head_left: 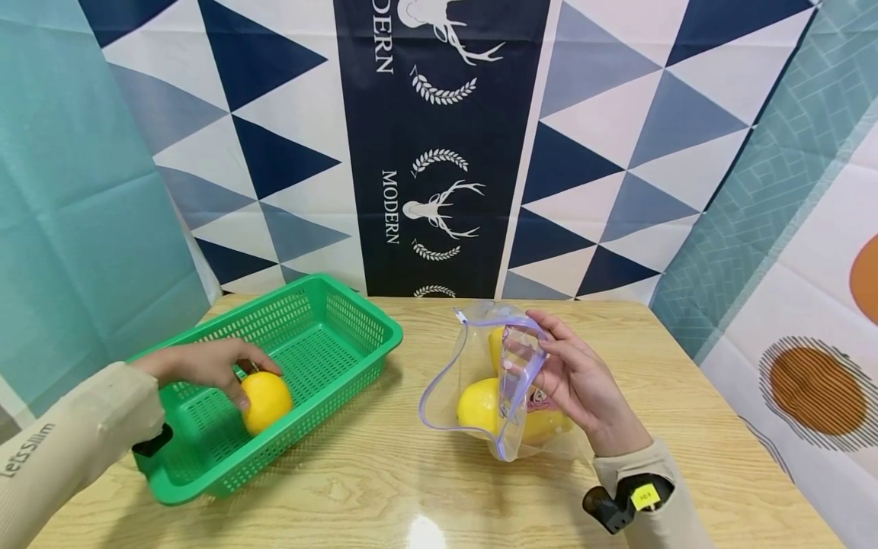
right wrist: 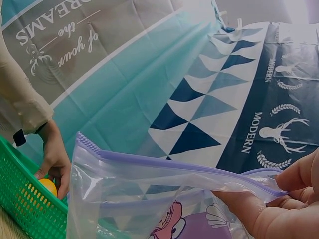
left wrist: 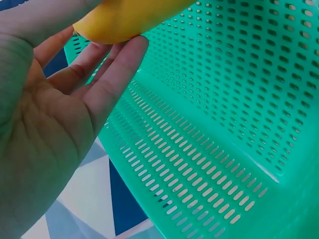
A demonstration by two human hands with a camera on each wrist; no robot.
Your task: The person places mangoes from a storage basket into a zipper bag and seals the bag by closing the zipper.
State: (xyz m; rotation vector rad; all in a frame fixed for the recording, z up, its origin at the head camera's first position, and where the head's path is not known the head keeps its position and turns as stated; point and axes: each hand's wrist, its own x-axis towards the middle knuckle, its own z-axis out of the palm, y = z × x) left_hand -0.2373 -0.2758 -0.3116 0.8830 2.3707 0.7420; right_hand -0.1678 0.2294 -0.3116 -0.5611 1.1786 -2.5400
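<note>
My left hand (head_left: 222,367) reaches into a green basket (head_left: 380,324) and grips a yellow lemon (head_left: 267,402) between thumb and fingers. In the left wrist view, the lemon (left wrist: 132,20) sits at the fingertips, above the slotted basket floor (left wrist: 189,169). Over on the right, my right hand (head_left: 579,374) pinches the purple zip edge of a clear zip bag (head_left: 446,385), whose mouth gapes toward the left. Several lemons (head_left: 478,404) lie inside the bag, partly hidden by its printed side. The right wrist view shows thumb and fingers pinching the bag's rim (right wrist: 199,172).
Both the basket and the bag stand on a light wooden table (head_left: 384,488). Behind the table hangs a patterned cloth (head_left: 439,152), with teal cloth (head_left: 89,191) at the left side. Bare tabletop separates the basket from the bag.
</note>
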